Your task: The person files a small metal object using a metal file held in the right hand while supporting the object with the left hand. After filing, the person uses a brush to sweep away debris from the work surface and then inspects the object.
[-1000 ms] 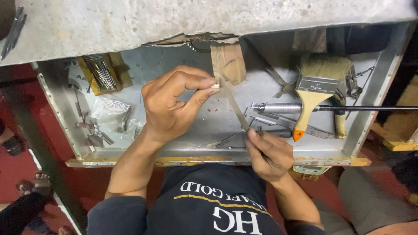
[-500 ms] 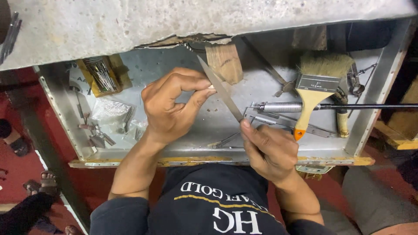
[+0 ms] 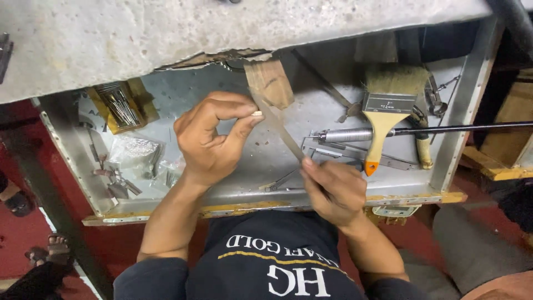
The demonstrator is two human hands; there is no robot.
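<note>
While both hands (image 3: pixel 214 139) (image 3: pixel 333 189) grip-pinch thin file (image 3: pixel 283 130), metal drawer (image 3: pixel 472 105) lies open under concrete slab (image 3: pixel 166 39); red floor (image 3: pixel 22 233).

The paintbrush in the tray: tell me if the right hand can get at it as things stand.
Probably yes. The paintbrush lies uncovered in the metal tray, just beyond the right hand, nothing between them. But that hand's grip is on a thin metal file, so it isn't free.

Left hand (image 3: pixel 214 139) fingers pinched; right hand (image 3: pixel 333 189) fingers curled closed.
</note>
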